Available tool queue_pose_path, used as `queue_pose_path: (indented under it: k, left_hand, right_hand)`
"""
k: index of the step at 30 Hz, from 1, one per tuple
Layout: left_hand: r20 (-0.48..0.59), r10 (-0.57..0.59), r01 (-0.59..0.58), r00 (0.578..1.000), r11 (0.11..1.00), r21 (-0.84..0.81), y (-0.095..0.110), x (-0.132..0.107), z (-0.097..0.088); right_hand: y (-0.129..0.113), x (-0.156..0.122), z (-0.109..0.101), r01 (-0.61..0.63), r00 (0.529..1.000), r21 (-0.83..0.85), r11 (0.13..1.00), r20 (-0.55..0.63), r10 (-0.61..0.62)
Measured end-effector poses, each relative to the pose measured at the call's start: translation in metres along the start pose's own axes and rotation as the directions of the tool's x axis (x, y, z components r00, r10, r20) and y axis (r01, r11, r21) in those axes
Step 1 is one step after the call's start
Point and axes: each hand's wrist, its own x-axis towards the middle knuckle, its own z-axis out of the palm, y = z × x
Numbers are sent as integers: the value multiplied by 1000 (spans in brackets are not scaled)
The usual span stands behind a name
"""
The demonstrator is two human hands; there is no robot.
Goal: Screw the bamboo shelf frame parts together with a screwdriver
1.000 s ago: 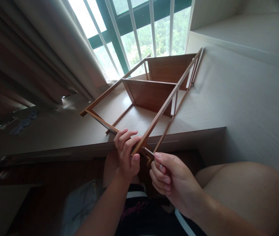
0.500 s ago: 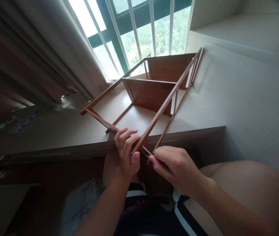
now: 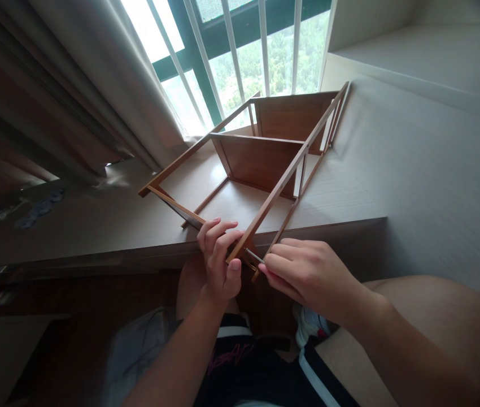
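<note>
"Grey-beige curtains (image 3: 66, 85) hang at the left of a daylit room, above a pale ledge (image 3: 96, 226) where a small item (image 3: 40, 209), too blurred to name, lies."

"And next to them?"

"A barred window (image 3: 282, 68), green foliage beyond the glass. Below it, a person's left hand (image 3: 219, 257) is partly curled, fingers over the near end of a wooden shelf unit (image 3: 261, 164), thumb beside the tip of a long rail."

"Where is the unit itself?"

"On its side on the ledge, its boards standing on edge, its far end toward the window and its near end jutting past the ledge's front edge, over the person's lap."

"What about the right hand (image 3: 314, 277)?"

"Closed, knuckles up, gripping a slim metal rod (image 3: 255, 256). The rod slants up and left to the rail's near end, just beside the left thumb; whether its tip is seated in a hole is too small to tell."

"And at the far right?"

"Pale panelling (image 3: 430, 158) rises beside the ledge, above the person's bare knee (image 3: 430, 305)."
</note>
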Motion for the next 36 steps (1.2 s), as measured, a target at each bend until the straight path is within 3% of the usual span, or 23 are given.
queue_pose_path:
  k: [10,13,15,17,18,20,22,23,24,26,29,32,34,36]
  left_hand:
    - [-5,6,-6,1000,1000,-1,0,0,0]
    - [6,-1,1,1000,1000,8,0,0,0]
    - [9,-2,2,1000,1000,10,0,0,0]
    - [7,-4,4,1000,1000,13,1,0,-1]
    - [7,-5,5,1000,1000,15,1,0,0]
    - [7,-8,8,1000,1000,22,1,0,0]
    - [3,-6,6,1000,1000,22,0,0,0]
    - [0,-3,3,1000,1000,17,0,0,0]
    - [-2,2,-2,1000,1000,11,0,0,0]
    - [-4,9,-9,1000,1000,2,0,1,0]
    - [-4,9,-9,1000,1000,12,0,1,0]
    - [-2,13,-13,1000,1000,15,-1,1,0]
    - [3,17,-17,1000,1000,10,-1,1,0]
    - [1,20,-20,1000,1000,2,-1,0,0]
  right_hand:
    - [3,2,-6,39,999,-18,999,36,-38]
    - [5,1,-3,-44,998,115,992,41,39]
    - [3,-1,4,-162,987,314,936,56,152]
    - [-2,-3,16,-310,946,584,750,112,304]
    - [-6,-4,22,-371,913,723,583,168,372]
    - [-16,-5,34,-411,843,905,113,330,424]
    - [-26,-5,43,-337,815,875,-348,456,357]
    - [-30,-5,46,-285,817,811,-510,484,313]
    - [-33,-5,48,-242,823,747,-620,497,277]
    - [-36,-4,50,-190,832,661,-726,501,238]
    - [-36,-4,49,-180,837,647,-741,496,230]
    - [-34,-5,49,-184,831,739,-648,469,299]
    - [-32,-8,49,-222,803,839,-496,446,396]
    - [-31,-10,48,-291,765,920,-262,388,514]
